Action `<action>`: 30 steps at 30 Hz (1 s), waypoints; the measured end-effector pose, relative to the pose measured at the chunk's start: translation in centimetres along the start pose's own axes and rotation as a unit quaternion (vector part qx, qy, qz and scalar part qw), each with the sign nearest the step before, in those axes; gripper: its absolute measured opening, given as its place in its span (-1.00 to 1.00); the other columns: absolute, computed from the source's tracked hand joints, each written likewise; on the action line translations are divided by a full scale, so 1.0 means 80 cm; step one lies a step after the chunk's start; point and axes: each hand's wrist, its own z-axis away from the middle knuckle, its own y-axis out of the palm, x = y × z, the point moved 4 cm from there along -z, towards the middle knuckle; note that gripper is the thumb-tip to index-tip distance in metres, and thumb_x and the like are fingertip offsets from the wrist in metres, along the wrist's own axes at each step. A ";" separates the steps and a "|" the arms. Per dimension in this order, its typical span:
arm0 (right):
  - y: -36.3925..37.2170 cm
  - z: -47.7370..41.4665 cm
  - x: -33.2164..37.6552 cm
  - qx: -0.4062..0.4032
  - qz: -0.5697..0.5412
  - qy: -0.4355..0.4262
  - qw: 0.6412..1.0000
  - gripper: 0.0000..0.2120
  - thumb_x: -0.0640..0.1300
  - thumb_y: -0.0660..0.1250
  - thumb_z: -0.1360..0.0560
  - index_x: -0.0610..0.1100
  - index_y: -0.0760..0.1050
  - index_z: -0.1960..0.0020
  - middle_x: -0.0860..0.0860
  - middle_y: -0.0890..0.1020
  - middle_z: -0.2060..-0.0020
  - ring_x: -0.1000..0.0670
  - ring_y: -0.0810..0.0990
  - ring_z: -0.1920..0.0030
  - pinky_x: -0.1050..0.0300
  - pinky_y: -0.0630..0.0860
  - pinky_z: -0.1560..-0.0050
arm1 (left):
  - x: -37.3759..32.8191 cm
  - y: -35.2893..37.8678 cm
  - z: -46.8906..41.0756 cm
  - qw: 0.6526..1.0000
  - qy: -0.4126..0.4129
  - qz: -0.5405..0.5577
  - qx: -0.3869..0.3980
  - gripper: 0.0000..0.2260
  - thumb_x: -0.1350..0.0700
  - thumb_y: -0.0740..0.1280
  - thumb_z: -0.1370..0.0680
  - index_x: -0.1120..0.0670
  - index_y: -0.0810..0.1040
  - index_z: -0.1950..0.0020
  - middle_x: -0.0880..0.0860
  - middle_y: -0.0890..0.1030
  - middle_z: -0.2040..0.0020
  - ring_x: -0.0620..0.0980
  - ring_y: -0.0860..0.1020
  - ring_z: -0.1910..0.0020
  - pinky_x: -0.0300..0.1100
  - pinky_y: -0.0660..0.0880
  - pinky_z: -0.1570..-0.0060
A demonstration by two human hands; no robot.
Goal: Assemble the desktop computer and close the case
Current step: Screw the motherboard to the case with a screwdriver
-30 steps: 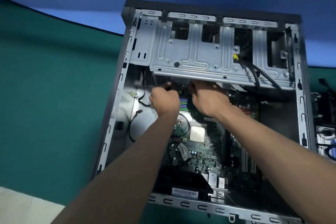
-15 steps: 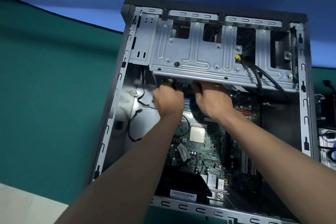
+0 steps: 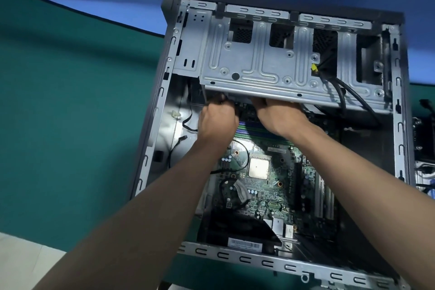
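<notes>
The open desktop case (image 3: pixel 150 148) lies on its side with the green motherboard (image 3: pixel 266 198) and its bare CPU (image 3: pixel 258 167) showing. A grey metal drive cage (image 3: pixel 259 66) spans the top of the case. My left hand (image 3: pixel 217 122) is at the cage's lower edge, its fingers curled round a small black cable connector (image 3: pixel 221 99). My right hand (image 3: pixel 279 117) lies just beside it over the memory slots (image 3: pixel 247 128). Its fingers reach under the cage and are hidden.
Thick black cables (image 3: pixel 341 94) hang from the cage at the right. Thin loose wires (image 3: pixel 174 155) lie on the case floor at the left. The case rests on a green table (image 3: pixel 70 101). More computer parts (image 3: pixel 423 129) sit past the case's right wall.
Both hands have pushed slightly farther up under the drive cage's edge; the right hand's fingers are now more hidden. The left hand keeps its grip.
</notes>
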 end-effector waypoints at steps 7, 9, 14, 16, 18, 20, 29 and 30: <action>-0.008 0.008 0.004 0.023 0.033 -0.037 0.999 -0.75 -0.07 0.11 -0.59 -0.13 0.39 -0.21 -0.21 0.52 -0.13 -0.20 0.49 0.04 -0.04 0.46 -0.05 | 0.002 -0.003 0.001 0.999 -0.013 0.046 -0.017 -0.77 0.17 0.21 -0.62 0.29 0.59 0.01 0.19 0.47 0.20 0.11 0.41 0.10 -0.05 0.40 0.05; -0.010 0.010 0.006 0.026 0.040 -0.008 0.999 -0.72 -0.07 0.08 -0.63 -0.17 0.43 -0.21 -0.22 0.52 -0.16 -0.21 0.50 -0.03 -0.05 0.43 -0.08 | 0.002 -0.003 0.002 0.999 -0.008 0.047 -0.025 -0.77 0.18 0.22 -0.62 0.30 0.59 0.01 0.15 0.38 0.22 0.11 0.35 0.11 -0.03 0.40 0.03; -0.011 0.008 0.005 -0.001 0.067 -0.004 0.998 -0.60 0.06 0.05 -0.64 -0.13 0.45 -0.33 -0.13 0.55 -0.23 -0.14 0.50 -0.23 0.00 0.39 -0.17 | 0.002 -0.004 0.003 0.998 -0.011 0.056 -0.036 -0.78 0.18 0.25 -0.61 0.30 0.61 0.06 0.17 0.47 0.25 0.12 0.44 0.15 -0.04 0.45 0.07; -0.025 0.016 0.022 -0.004 0.184 -0.033 0.982 -0.68 0.23 0.27 -0.45 0.17 0.59 -0.14 0.13 0.67 0.01 0.10 0.62 -0.02 0.23 0.48 -0.01 | 0.002 -0.005 0.003 0.996 -0.014 0.075 -0.040 -0.79 0.20 0.26 -0.60 0.32 0.60 0.07 0.21 0.51 0.24 0.20 0.53 0.10 -0.01 0.48 0.06; -0.036 0.011 0.028 -0.037 0.131 -0.007 0.991 -0.82 0.25 0.37 -0.33 0.23 0.62 0.13 0.21 0.66 0.24 0.20 0.62 0.18 0.33 0.48 0.13 | 0.001 -0.006 0.004 0.994 -0.017 0.095 -0.050 -0.81 0.22 0.27 -0.58 0.34 0.60 0.06 0.28 0.58 0.18 0.24 0.54 0.07 0.02 0.49 0.04; -0.025 0.009 0.030 0.006 -0.011 0.017 1.000 -0.82 0.11 0.22 -0.53 0.10 0.43 0.22 0.09 0.61 0.25 0.06 0.57 0.23 0.15 0.50 0.11 | 0.001 -0.006 0.004 0.993 -0.016 0.106 -0.053 -0.82 0.24 0.26 -0.57 0.35 0.59 0.06 0.30 0.60 0.15 0.26 0.55 0.07 0.03 0.50 0.04; -0.018 -0.016 0.041 -0.045 -0.049 -0.165 0.984 -0.70 -0.16 0.06 -0.62 0.04 0.22 0.28 0.12 0.29 0.42 0.20 0.23 0.43 0.38 0.14 0.41 | 0.002 -0.003 0.005 0.991 -0.017 0.118 -0.067 -0.84 0.26 0.27 -0.57 0.34 0.60 0.03 0.25 0.56 0.20 0.23 0.53 0.11 0.03 0.49 0.03; -0.018 -0.019 0.041 -0.046 -0.045 -0.176 0.982 -0.68 -0.14 0.06 -0.62 0.06 0.21 0.30 0.10 0.32 0.42 0.17 0.27 0.43 0.32 0.19 0.39 | 0.002 -0.003 0.005 0.991 -0.018 0.118 -0.068 -0.84 0.26 0.27 -0.57 0.33 0.59 0.03 0.20 0.52 0.23 0.18 0.50 0.14 0.00 0.49 0.05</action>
